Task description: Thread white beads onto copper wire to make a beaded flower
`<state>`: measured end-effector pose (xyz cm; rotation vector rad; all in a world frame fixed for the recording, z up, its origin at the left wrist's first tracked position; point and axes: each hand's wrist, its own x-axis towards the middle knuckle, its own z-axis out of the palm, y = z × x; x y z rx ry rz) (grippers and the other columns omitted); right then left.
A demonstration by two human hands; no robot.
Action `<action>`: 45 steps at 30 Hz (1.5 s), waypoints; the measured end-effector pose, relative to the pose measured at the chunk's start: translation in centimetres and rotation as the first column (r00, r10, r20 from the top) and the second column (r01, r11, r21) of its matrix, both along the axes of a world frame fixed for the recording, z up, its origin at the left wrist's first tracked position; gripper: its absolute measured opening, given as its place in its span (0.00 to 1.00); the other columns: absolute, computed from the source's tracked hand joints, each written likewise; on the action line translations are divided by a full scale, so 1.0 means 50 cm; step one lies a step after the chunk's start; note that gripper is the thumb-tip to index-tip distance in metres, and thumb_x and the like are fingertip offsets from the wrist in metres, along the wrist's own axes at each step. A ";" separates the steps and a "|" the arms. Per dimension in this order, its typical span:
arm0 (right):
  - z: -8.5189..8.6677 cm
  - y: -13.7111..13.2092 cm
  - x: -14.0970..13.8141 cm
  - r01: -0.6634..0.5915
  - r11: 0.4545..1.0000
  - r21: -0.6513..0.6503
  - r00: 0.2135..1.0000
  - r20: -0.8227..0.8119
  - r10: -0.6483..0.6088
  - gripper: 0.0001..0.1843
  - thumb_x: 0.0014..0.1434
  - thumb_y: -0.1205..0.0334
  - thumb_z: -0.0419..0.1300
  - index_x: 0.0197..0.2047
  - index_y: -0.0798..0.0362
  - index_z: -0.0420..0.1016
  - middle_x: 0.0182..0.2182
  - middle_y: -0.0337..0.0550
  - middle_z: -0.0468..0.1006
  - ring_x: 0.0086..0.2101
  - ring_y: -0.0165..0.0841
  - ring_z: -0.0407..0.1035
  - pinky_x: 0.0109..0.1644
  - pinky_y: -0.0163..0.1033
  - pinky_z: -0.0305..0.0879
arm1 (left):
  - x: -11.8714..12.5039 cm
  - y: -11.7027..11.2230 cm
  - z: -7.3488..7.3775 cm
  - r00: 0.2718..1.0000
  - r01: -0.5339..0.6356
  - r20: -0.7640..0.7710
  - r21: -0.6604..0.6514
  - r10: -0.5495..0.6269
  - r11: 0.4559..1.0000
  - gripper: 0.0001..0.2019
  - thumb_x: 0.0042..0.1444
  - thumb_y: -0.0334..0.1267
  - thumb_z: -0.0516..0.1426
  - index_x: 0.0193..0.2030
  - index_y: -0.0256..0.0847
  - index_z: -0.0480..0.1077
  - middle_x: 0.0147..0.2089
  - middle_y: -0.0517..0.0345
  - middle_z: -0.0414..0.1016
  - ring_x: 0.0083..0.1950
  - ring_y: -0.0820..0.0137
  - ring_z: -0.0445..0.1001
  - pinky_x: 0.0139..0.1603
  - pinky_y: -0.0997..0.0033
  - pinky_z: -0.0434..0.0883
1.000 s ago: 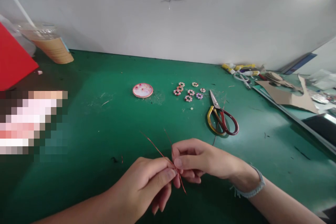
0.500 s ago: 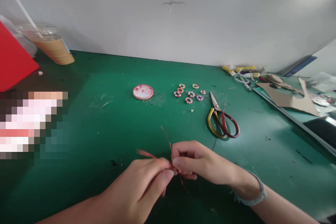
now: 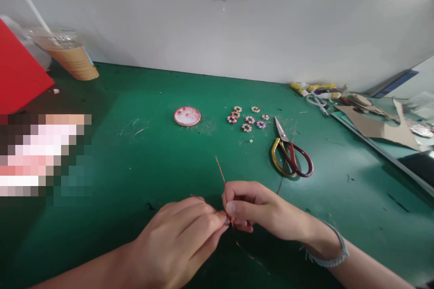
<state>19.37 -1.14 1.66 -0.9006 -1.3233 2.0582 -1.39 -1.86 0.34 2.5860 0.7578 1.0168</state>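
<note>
My left hand (image 3: 183, 235) and my right hand (image 3: 254, 207) meet low in the middle of the view, both pinching a thin red wire (image 3: 221, 172). One end of the wire sticks up and away from my right fingers; another end trails down toward me below the hands. The fingertips touch where the wire crosses. Beyond the hands, on the green mat (image 3: 152, 162), lie several small bead rings (image 3: 249, 119), a round pink dish (image 3: 187, 116) with beads in it, and scissors (image 3: 291, 156) with yellow and dark red handles.
A plastic cup (image 3: 69, 56) with a straw and a red sheet (image 3: 18, 72) stand at the back left. Cardboard pieces (image 3: 376, 124), glue tubes (image 3: 312, 88) and small scissors lie at the back right. A white wall closes the far edge.
The wire end that pointed up-left has swung down and now trails toward me under the hands. My left hand has turned over the crossing point. The right hand has barely moved.
</note>
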 end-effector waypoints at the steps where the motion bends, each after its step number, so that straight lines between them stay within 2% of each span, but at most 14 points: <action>1: 0.000 -0.001 -0.001 -0.002 1.000 0.006 1.000 0.003 0.002 0.17 0.64 0.54 0.59 0.29 0.56 0.64 0.22 0.33 0.62 0.23 0.23 0.55 0.26 0.30 0.52 | -0.002 0.000 0.003 1.000 0.019 -0.012 0.031 -0.019 0.999 0.07 0.66 0.29 0.52 0.41 0.39 0.71 0.30 0.60 0.79 0.31 0.69 0.78 0.34 0.72 0.74; 6: 0.001 -0.004 -0.004 -0.007 0.998 0.063 0.997 0.071 0.003 0.17 0.65 0.54 0.58 0.29 0.56 0.64 0.22 0.33 0.62 0.23 0.23 0.55 0.26 0.30 0.52 | -0.008 0.002 0.016 0.997 0.066 -0.053 0.090 -0.062 0.994 0.10 0.66 0.26 0.50 0.40 0.35 0.72 0.28 0.58 0.77 0.29 0.68 0.77 0.31 0.69 0.74; 9: 0.009 -0.002 0.001 -0.004 0.995 0.096 0.992 0.123 -0.008 0.15 0.63 0.55 0.60 0.31 0.57 0.67 0.23 0.34 0.64 0.24 0.23 0.57 0.26 0.29 0.54 | -0.011 0.002 0.011 0.999 0.051 -0.021 0.101 -0.049 0.994 0.09 0.65 0.25 0.52 0.40 0.35 0.73 0.29 0.59 0.78 0.31 0.70 0.77 0.37 0.69 0.75; 12: 0.016 0.003 0.009 -0.016 0.999 0.043 0.989 0.146 0.010 0.11 0.61 0.58 0.62 0.34 0.58 0.70 0.24 0.35 0.68 0.23 0.22 0.61 0.25 0.26 0.57 | -0.015 0.003 0.001 0.999 0.030 0.011 0.107 -0.031 0.994 0.07 0.63 0.25 0.54 0.43 0.36 0.73 0.33 0.61 0.80 0.35 0.72 0.78 0.44 0.71 0.74; 14: 0.017 0.007 0.012 -0.027 1.000 -0.009 0.993 0.115 0.028 0.09 0.60 0.61 0.63 0.36 0.58 0.71 0.24 0.36 0.71 0.23 0.23 0.65 0.22 0.25 0.57 | -0.016 0.003 -0.003 1.000 0.021 0.005 0.115 -0.022 0.993 0.07 0.63 0.26 0.55 0.44 0.37 0.73 0.34 0.61 0.80 0.36 0.72 0.79 0.45 0.72 0.75; 19: 0.006 0.010 0.009 -0.033 0.993 -0.118 0.999 -0.019 0.031 0.10 0.55 0.62 0.67 0.35 0.57 0.70 0.24 0.38 0.75 0.25 0.26 0.72 0.19 0.23 0.60 | -0.018 0.003 0.001 1.000 0.000 -0.015 0.157 0.003 0.988 0.07 0.64 0.28 0.54 0.44 0.37 0.73 0.33 0.60 0.81 0.36 0.70 0.79 0.41 0.71 0.76; 26: -0.003 0.000 -0.002 0.021 0.991 -0.135 0.999 -0.042 -0.026 0.11 0.53 0.65 0.69 0.33 0.57 0.70 0.24 0.38 0.76 0.26 0.27 0.74 0.21 0.23 0.62 | -0.012 0.000 0.004 0.999 -0.029 -0.009 0.157 0.031 0.987 0.07 0.64 0.28 0.54 0.42 0.37 0.73 0.31 0.60 0.81 0.35 0.70 0.79 0.40 0.72 0.75; 31: 0.006 -0.005 -0.006 0.077 0.993 -0.086 0.997 0.001 -0.077 0.11 0.52 0.65 0.69 0.33 0.57 0.70 0.24 0.37 0.76 0.27 0.27 0.74 0.22 0.23 0.63 | -0.010 -0.003 0.003 0.999 -0.048 0.002 0.138 0.048 0.989 0.07 0.65 0.28 0.53 0.40 0.36 0.73 0.32 0.58 0.81 0.35 0.71 0.79 0.41 0.73 0.75; 39: 0.027 0.000 0.002 0.047 0.997 -0.061 0.977 0.212 -0.033 0.10 0.52 0.64 0.68 0.34 0.56 0.71 0.25 0.39 0.77 0.26 0.27 0.71 0.21 0.24 0.62 | -0.017 0.000 -0.002 0.998 -0.038 -0.041 0.083 0.042 0.996 0.06 0.63 0.29 0.55 0.43 0.40 0.72 0.32 0.60 0.81 0.34 0.69 0.80 0.38 0.71 0.76; 45: 0.019 0.002 0.000 0.047 0.993 -0.111 0.984 0.176 -0.027 0.06 0.52 0.68 0.65 0.31 0.56 0.70 0.23 0.38 0.77 0.26 0.27 0.73 0.20 0.24 0.60 | -0.021 0.004 0.002 0.997 0.020 -0.073 0.114 -0.011 0.993 0.08 0.63 0.29 0.55 0.48 0.38 0.71 0.34 0.59 0.82 0.35 0.69 0.80 0.39 0.71 0.76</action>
